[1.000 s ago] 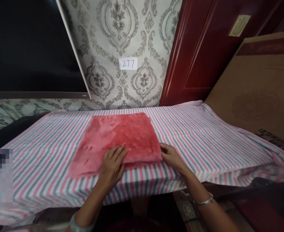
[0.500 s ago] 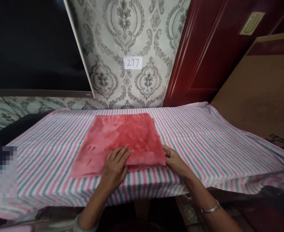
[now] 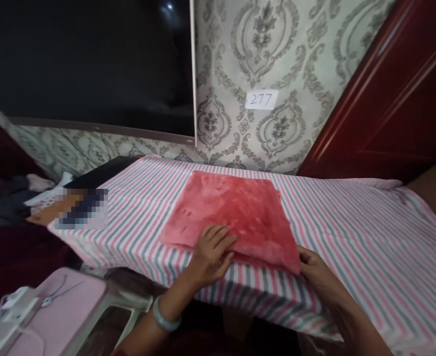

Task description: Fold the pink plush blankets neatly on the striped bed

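Left hand [image 3: 211, 254] lies across the near edge of a plush red cloth [image 3: 240, 202], fingers extended on top with little gap between them and the thumb held off by the edge. Right hand [image 3: 312, 262] has its fingers bent at the near right corner; it seems to pinch the edge there, but the fingertips are partly hidden, so I cannot tell for sure. Folded in layers, the cloth sits in the middle of the table [image 3: 351, 217], on a striped cover [image 3: 140, 198].

As far as can be judged, most of the folding is done: the far and left parts lie flat in a rough block. What looks unfinished is the near edge, where a lower layer shows beneath the upper one, and the surface has small dents.

Beyond the table are a patterned wall [image 3: 264, 34] with a paper label [image 3: 261, 99], a dark screen [image 3: 103, 64] far left and a red door [image 3: 407, 99] far right.
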Motion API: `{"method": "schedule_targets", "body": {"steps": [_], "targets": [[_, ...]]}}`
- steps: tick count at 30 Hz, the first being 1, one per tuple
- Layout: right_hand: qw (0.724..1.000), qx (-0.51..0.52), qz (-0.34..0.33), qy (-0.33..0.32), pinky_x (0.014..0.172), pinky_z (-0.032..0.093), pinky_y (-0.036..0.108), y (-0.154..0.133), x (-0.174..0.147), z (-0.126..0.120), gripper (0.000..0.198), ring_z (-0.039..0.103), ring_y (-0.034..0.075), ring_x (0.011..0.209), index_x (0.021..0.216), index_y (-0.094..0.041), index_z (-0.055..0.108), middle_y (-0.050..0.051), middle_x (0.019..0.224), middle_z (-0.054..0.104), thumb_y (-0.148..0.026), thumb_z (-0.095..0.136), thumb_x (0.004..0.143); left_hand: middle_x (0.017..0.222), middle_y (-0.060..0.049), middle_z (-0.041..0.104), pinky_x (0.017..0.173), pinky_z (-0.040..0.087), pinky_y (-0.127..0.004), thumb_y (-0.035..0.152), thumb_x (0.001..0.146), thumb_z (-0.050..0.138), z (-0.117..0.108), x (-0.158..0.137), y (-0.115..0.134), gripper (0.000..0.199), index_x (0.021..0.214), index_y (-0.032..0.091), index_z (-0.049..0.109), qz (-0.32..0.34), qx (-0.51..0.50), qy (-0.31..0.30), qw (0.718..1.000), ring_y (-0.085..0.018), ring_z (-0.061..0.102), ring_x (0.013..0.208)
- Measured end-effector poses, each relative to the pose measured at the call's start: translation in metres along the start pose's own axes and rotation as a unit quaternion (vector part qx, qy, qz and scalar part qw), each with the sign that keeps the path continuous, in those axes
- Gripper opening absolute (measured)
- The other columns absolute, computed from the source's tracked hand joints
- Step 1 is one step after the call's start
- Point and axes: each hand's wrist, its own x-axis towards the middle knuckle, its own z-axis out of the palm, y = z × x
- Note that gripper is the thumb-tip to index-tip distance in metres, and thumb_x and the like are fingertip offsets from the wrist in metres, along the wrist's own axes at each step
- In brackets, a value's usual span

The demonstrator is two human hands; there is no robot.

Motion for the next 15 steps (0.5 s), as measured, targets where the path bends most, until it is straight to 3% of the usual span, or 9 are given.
{"method": "schedule_targets", "body": {"steps": [2,5,8,11,15], "targets": [[1.0,0.021,0.008,0.016,0.042,0.02,0.021,0.003,0.001,-0.001,0.035,0.023,0.005,0.043,0.087,-0.019,0.076,-0.005,0.05,0.049,-0.036,0.08,0.057,0.111,-0.01,0.07,0.098,0.045,-0.044,0.015,0.087,0.058,-0.017,-0.008,-0.006,0.022,0.107,0.02,0.065,-0.048,0.037,0.065,0.996,-0.024,0.06,0.11],[0.997,0.063,0.012,0.041,0.04,0.013,0.02,0.008,0.002,0.001,0.036,0.015,0.003,0.041,0.086,-0.02,0.073,-0.009,0.047,0.04,-0.036,0.082,0.055,0.089,-0.007,0.066,0.083,0.046,-0.039,0.02,0.087,0.06,-0.045,-0.02,-0.028,0.003,0.087,0.02,0.063,-0.172,0.109,0.156,0.967,-0.022,0.059,0.089],[0.995,0.084,0.002,0.047,0.04,0.013,0.02,0.009,0.002,0.004,0.033,0.015,0.003,0.041,0.08,-0.02,0.07,-0.011,0.043,0.033,-0.035,0.083,0.054,0.076,-0.003,0.058,0.071,0.045,-0.033,0.03,0.087,0.059,-0.063,-0.033,-0.053,0.015,0.076,0.021,0.055,-0.299,0.083,0.208,0.928,-0.019,0.055,0.075],[0.997,0.068,0.002,0.035,0.041,0.014,0.02,0.008,0.0,0.005,0.03,0.018,0.004,0.041,0.074,-0.019,0.068,-0.01,0.043,0.032,-0.036,0.083,0.055,0.07,0.001,0.054,0.061,0.044,-0.028,0.039,0.085,0.06,-0.068,-0.044,-0.064,0.022,0.074,0.021,0.054,-0.386,0.006,0.191,0.902,-0.015,0.052,0.065],[0.999,0.034,0.01,0.025,0.043,0.016,0.021,0.006,0.0,0.006,0.031,0.019,0.004,0.042,0.069,-0.018,0.064,-0.009,0.045,0.035,-0.04,0.082,0.056,0.074,-0.001,0.058,0.066,0.046,-0.03,0.042,0.082,0.062,-0.063,-0.053,-0.061,0.022,0.082,0.02,0.061,-0.387,-0.01,0.147,0.91,-0.016,0.054,0.068]]}}
